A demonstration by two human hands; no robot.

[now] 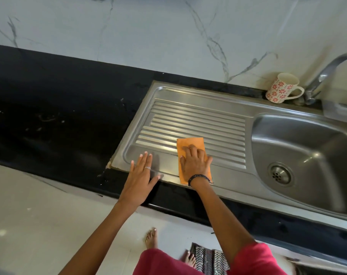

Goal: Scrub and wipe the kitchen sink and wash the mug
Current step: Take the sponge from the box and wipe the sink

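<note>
On the ribbed drainboard of the sink (pixel 188 108), the right hand (pixel 195 162) presses a folded orange cloth (pixel 190 143) flat, fingers spread and not clenched. The left hand (pixel 139 177) rests beside it, fingers straight, holding nothing. Wiping looks well underway; the steel looks clean. The mug (pixel 281 88) stands on the counter (pixel 59 108) by the tap (pixel 323 76), seemingly yet to wash.

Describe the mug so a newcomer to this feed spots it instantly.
Start at the steel sink set in the black counter, and follow its back edge toward the tap. The mug stands just left of the tap, against the marble wall. It is white with red flowers, the only patterned thing there.
</note>
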